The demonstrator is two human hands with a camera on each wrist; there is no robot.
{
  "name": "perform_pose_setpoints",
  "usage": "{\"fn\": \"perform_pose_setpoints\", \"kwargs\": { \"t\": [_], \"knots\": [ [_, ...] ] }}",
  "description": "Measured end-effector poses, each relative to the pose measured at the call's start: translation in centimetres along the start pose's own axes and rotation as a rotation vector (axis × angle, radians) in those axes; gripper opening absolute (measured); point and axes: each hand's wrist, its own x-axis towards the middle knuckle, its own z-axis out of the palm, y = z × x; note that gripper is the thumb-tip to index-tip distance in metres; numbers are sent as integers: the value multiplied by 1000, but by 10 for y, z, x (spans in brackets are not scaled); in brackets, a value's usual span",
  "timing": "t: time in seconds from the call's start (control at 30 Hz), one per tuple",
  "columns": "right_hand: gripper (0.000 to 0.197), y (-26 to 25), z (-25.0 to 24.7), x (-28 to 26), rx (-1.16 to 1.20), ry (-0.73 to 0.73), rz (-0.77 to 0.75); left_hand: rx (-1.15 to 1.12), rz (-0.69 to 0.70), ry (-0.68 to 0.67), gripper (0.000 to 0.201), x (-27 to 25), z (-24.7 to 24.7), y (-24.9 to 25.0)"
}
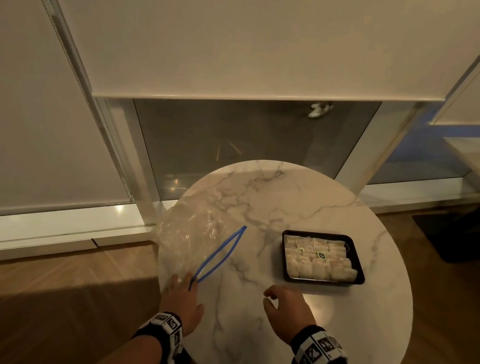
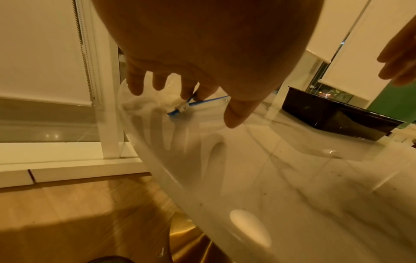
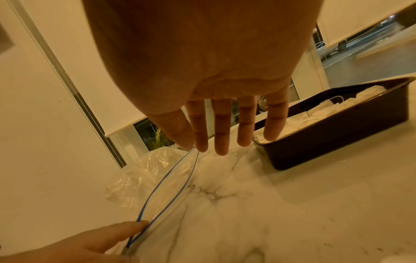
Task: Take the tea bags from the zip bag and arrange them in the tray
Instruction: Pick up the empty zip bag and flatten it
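- Tea bags are seen packed in neat rows inside the black tray, right of centre in the head view; one small dark tag is showing among them.
- That tray is set well in from the table's right edge, with bare marble left all round it.
- At left of centre, the zip bag is lying crumpled and clear, its blue zip line gaping open; its far side is hung out past the table's left rim.
- The near corner of the bag, at the end of the zip, is touched by the left hand at lower left; in the left wrist view the fingers are bent down onto the plastic, but whether anything is pinched cannot be told.
- The right hand is held over bare marble at lower centre, released, nothing in it; in the right wrist view its fingers are stretched straight out, apart from bag and tray.
- A wide open strip of table is left between bag and tray.
- The round marble table, white with grey veins, is lit warmly.
- Behind it, pale roller blinds are drawn down over a white-framed window, with dark glass shown below; wood flooring is spread at lower left.
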Motion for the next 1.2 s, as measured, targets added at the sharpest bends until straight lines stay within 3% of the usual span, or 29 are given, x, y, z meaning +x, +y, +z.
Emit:
{"fn": "perform_pose_setpoints", "kwargs": {
  "t": [0.3,0.43,0.57,0.67,0.73,0.83,0.9,1.07,1.2],
  "knots": [
    [26,5,-1,-7,12,-39,38,-33,38,240,55,-13,-32,-5],
    [25,11,-12,0,90,-68,24,-271,196,525,36,-26,-69,-15],
    [27,16,-36,14,192,-41,-28,-532,188,582,19,-49,-124,-11],
    [29,21,-60,28,353,9,-27,-711,195,604,19,-67,-162,-2],
    [44,26,-73,33,530,56,-38,-872,193,561,22,-78,-185,6],
    [87,29,-93,36,716,35,-80,-1048,203,513,23,-97,-213,16],
    [95,28,-108,36,807,-31,-157,-1086,234,477,23,-111,-223,26],
    [44,27,-133,33,922,-163,-354,-1303,213,553,40,-126,-229,54],
    [36,25,-143,34,1038,-56,-275,-1720,64,609,80,-115,-214,67]
  ]
}}
